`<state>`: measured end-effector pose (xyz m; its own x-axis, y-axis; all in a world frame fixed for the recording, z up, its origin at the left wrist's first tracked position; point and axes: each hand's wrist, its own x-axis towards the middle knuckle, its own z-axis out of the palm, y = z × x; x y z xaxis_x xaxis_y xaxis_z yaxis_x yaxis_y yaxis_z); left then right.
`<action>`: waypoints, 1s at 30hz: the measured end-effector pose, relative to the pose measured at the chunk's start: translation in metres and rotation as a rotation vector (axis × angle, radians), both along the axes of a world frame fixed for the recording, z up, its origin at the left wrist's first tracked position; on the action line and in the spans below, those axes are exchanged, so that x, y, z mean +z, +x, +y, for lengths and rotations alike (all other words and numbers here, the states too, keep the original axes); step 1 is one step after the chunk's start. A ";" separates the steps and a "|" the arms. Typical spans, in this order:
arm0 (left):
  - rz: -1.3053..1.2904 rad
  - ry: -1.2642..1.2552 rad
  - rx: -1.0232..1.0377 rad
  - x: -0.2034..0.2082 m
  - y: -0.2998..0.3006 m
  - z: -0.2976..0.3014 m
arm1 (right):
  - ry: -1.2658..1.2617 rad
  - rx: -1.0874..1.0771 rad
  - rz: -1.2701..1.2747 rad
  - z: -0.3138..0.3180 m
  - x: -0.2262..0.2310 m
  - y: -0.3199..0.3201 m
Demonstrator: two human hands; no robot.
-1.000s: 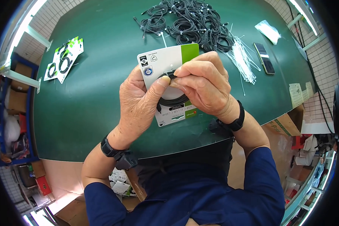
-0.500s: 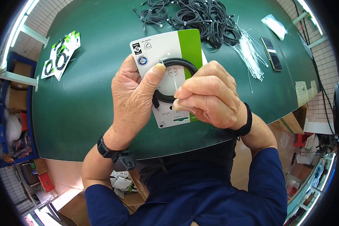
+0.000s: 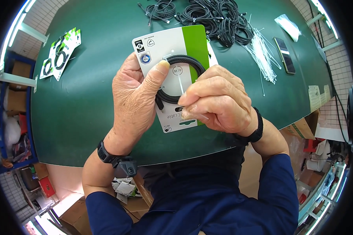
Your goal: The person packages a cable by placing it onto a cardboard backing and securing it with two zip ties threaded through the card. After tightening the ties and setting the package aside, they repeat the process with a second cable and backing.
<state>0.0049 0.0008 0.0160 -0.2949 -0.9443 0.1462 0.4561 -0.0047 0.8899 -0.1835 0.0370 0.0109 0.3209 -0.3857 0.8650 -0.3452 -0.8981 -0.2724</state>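
Observation:
My left hand [image 3: 134,94] grips a white and green packaging card [image 3: 166,42] by its left edge, thumb pressed on the front. A coiled black braided cable [image 3: 187,59] lies against the card's face, one plug end hanging at the lower left of the coil. Across the coil's middle runs a thin white cable tie [image 3: 181,83]. At the coil's lower right, my right hand [image 3: 223,100] is closed in a pinch on the tie, a thin pale end showing under the fingers. Those fingers hide part of the coil and the card's right side.
Bundled black cables [image 3: 208,19] lie at the far side of the green table [image 3: 86,117]. Loose white cable ties [image 3: 262,58], a phone [image 3: 284,55] and a clear plastic bag [image 3: 288,27] are on the right. Carded cables [image 3: 60,55] lie at the left.
Both hands and the card have shifted slightly left and up in the picture. The right hand's pinch has moved slightly down relative to the coil.

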 end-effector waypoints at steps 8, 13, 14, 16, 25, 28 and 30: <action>0.037 0.007 -0.022 -0.006 0.001 -0.002 | -0.019 -0.004 0.077 -0.002 -0.004 -0.003; 0.017 0.023 -0.017 -0.010 0.002 -0.003 | -0.039 -0.016 0.135 -0.003 -0.001 -0.003; 0.016 0.022 -0.018 -0.010 0.002 -0.003 | -0.038 -0.017 0.135 -0.003 -0.001 -0.003; 0.013 0.021 -0.022 -0.011 0.002 -0.003 | -0.012 -0.019 0.099 -0.002 0.001 -0.002; -0.098 -0.029 -0.056 -0.015 -0.009 0.014 | 0.255 -0.168 -0.237 -0.003 0.006 -0.009; -0.128 -0.021 -0.065 -0.020 -0.008 0.012 | 0.227 -0.219 -0.197 -0.010 0.009 -0.015; -0.118 -0.009 -0.064 -0.020 -0.010 0.012 | 0.194 -0.245 -0.124 -0.013 0.010 -0.018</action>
<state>-0.0056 0.0132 -0.0043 -0.3705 -0.9216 0.1154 0.3477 -0.0224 0.9374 -0.2018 0.0242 0.0214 0.0953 -0.5993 0.7948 -0.4980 -0.7201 -0.4832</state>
